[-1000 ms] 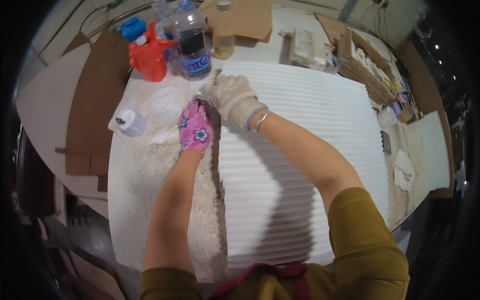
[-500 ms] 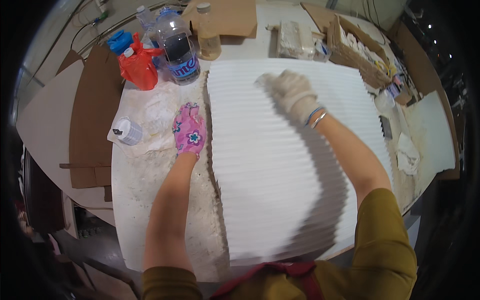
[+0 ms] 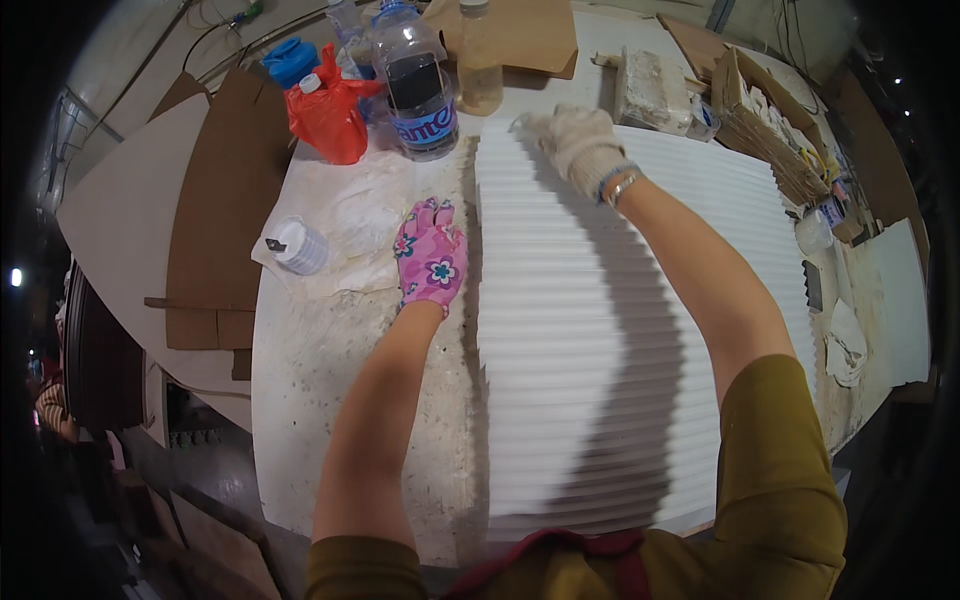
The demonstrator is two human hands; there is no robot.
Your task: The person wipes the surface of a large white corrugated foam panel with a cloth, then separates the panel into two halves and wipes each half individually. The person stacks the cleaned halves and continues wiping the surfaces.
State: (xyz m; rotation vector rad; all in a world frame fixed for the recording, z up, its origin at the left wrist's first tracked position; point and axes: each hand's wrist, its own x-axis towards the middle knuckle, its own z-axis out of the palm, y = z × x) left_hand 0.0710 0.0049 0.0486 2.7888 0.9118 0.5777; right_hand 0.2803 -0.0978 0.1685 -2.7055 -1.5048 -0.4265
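We judge the white ridged sheet (image 3: pixel 610 330) light, slightly flexible and easily dented, best held by opposite edges; it lies flat on the worktable (image 3: pixel 310 420), evenly ribbed. Our left hand (image 3: pixel 432 258) rests loosely spread beside it, apparently unladen; our right hand (image 3: pixel 578 148) bunches over its far end, grip unclear.

A whitish tabletop (image 3: pixel 300 400) spreads beneath the hands (image 3: pixel 432 258) (image 3: pixel 578 148), with a pale wall (image 3: pixel 822 35) beyond them; far left, a small light (image 3: pixel 16 277) glows.

Sheet (image 3: pixel 545 350) on the table (image 3: pixel 320 430), tub (image 3: pixel 303 250) left, bottles (image 3: pixel 418 95) behind.
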